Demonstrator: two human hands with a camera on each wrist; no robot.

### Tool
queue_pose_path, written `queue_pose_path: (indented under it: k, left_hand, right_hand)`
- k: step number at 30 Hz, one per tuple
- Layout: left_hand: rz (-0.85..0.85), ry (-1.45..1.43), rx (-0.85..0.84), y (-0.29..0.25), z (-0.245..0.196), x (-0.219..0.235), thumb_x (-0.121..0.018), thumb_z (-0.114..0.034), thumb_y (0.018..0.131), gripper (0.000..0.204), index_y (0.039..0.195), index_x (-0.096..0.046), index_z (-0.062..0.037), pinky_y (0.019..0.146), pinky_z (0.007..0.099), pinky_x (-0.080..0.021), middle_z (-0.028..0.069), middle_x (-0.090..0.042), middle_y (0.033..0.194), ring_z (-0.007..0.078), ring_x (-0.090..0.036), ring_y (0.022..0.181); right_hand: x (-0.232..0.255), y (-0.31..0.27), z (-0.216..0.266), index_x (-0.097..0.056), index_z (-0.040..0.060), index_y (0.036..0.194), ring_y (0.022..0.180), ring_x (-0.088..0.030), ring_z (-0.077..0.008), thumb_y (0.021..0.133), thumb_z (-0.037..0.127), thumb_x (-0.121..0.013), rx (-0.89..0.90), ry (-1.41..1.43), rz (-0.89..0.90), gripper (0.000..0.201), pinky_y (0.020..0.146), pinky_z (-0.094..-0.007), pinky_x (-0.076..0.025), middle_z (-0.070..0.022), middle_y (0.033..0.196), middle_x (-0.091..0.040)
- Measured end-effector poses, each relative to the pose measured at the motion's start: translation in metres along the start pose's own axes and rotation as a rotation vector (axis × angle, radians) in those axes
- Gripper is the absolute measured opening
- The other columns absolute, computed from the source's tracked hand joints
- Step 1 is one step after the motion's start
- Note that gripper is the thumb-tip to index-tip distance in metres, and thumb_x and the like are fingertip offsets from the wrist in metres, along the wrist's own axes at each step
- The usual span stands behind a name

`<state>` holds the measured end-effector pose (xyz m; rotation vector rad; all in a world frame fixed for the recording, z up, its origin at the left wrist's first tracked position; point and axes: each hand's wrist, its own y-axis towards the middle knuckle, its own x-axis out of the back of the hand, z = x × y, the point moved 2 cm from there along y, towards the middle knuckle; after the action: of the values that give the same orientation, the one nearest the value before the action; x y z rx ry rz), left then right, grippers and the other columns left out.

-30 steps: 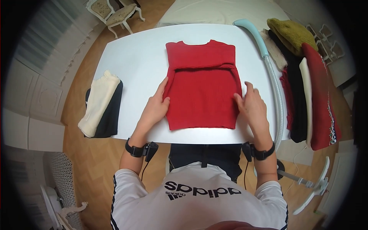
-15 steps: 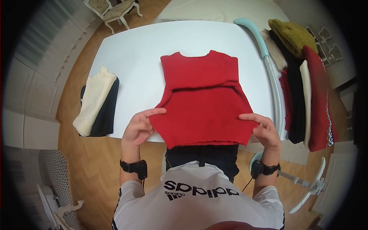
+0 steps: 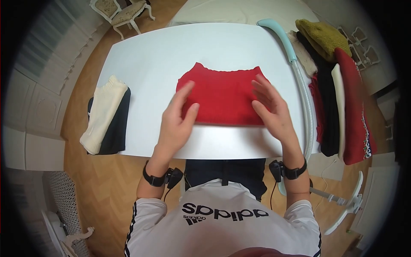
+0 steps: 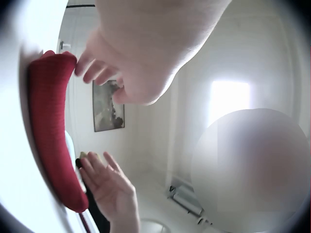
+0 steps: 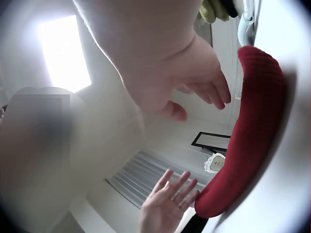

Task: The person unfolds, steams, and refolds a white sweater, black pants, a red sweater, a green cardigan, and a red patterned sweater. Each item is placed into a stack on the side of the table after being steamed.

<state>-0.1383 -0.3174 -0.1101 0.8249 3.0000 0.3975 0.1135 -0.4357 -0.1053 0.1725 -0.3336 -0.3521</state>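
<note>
A red knitted sweater (image 3: 223, 96), folded into a compact wide bundle, lies on the white table in the head view. My left hand (image 3: 176, 122) hovers at its left side, fingers extended and thumb spread. Across from it, my right hand (image 3: 276, 112) hangs over the right side with its fingers loosely straight. Both wrist views show the sweater (image 4: 51, 126) as a thick rounded roll on the tabletop, and neither hand grips it. The fingertips of the right hand (image 5: 197, 80) stand just off the fabric in the right wrist view.
A cream knit garment (image 3: 102, 113) lies on a dark folded one (image 3: 117, 124) at the table's left. Along the right runs a pale blue handle with a clear tube (image 3: 303, 94). Beyond it are a mustard knit (image 3: 323, 38), a black garment (image 3: 327, 107) and a patterned red one (image 3: 353, 111).
Both hands held the sweater's lower sides near the front edge half a second ago. The lower part is now folded up and away, the sweater is shorter, and the hands have let go.
</note>
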Motion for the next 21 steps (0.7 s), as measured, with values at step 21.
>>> queue_pose_path:
  k: [21]
  left_hand:
    - [0.055,1.095,0.288,0.020,0.031,-0.004,-0.064,-0.051,0.097,0.085,0.157,-0.033,0.0007,0.116,0.0524,-0.037,0.0388,-0.038,0.152,0.0496,-0.036,0.145]
  right_hand:
    - [0.002,0.001,-0.037,-0.037,-0.0080,0.153,0.141,-0.042,-0.0491,0.095,0.049,-0.067,-0.184,-0.800,-0.133,0.087,0.118,-0.0519,-0.034,-0.0346,0.152,-0.042]
